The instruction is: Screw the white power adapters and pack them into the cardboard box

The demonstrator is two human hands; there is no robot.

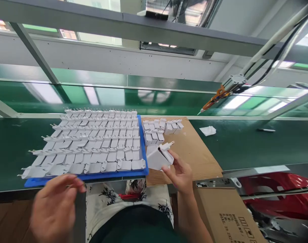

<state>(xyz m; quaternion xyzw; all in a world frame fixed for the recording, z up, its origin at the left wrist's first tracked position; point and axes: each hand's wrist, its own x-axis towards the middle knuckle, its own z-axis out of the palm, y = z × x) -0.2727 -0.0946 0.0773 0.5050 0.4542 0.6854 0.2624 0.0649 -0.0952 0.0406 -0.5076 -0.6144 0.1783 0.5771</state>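
My right hand (180, 172) pinches a white plug-in power adapter (157, 158) between thumb and fingers. Its pin end is tilted up to the right, and a dark gap shows between its plug part and its box-shaped body. It is over the near left part of a cardboard sheet (196, 152). My left hand (55, 206), blurred by motion, hovers at the front left edge of a blue tray (144, 148). Its fingers are loosely bent, with nothing visible in them. Rows of white adapters (100, 143) with pins fill the tray.
More white adapters (154, 136) stand in small groups on the cardboard. An orange-coiled tool (212, 101) hangs above the bench. White crumpled paper (207, 130) and a pen (266, 130) lie to the right. A carton (224, 209) stands below the bench edge.
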